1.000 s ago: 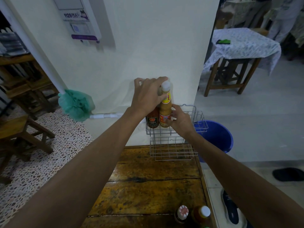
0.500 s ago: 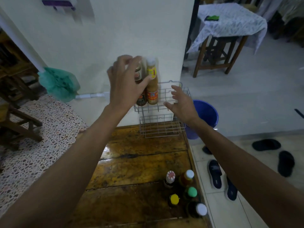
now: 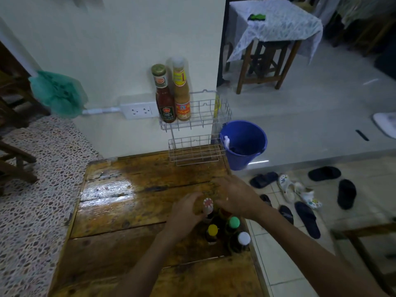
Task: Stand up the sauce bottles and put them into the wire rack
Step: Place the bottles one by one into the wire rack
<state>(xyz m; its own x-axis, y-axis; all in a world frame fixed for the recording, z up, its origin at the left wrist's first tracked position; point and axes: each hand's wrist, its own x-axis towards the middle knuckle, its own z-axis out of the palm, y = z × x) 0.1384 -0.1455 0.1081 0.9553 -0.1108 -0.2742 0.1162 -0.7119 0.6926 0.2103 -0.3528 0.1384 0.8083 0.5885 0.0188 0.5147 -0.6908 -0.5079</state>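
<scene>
A white two-tier wire rack (image 3: 200, 123) hangs on the wall above the far end of the wooden table (image 3: 128, 211). On the left of its upper tier stand a red sauce bottle (image 3: 164, 99) and an orange sauce bottle (image 3: 181, 93); the lower tier (image 3: 196, 152) holds nothing. Several bottles stand upright near the table's right edge, with a red-and-white cap (image 3: 208, 204), a green cap (image 3: 233, 221), a yellow cap (image 3: 212, 230) and a white cap (image 3: 243, 237). My left hand (image 3: 185, 214) curls just left of the red-and-white-capped bottle. My right hand (image 3: 234, 198) hovers palm down over the group, hiding what is beneath it.
A blue bucket (image 3: 244, 142) stands on the floor just right of the rack and the table corner. A wall socket (image 3: 138, 110) sits left of the rack. Sandals (image 3: 304, 196) lie on the tiles to the right. A cloth-covered table (image 3: 276, 26) stands behind.
Both hands have let go of the two bottles in the rack and dropped back to the bottle group on the table. The view has tilted down.
</scene>
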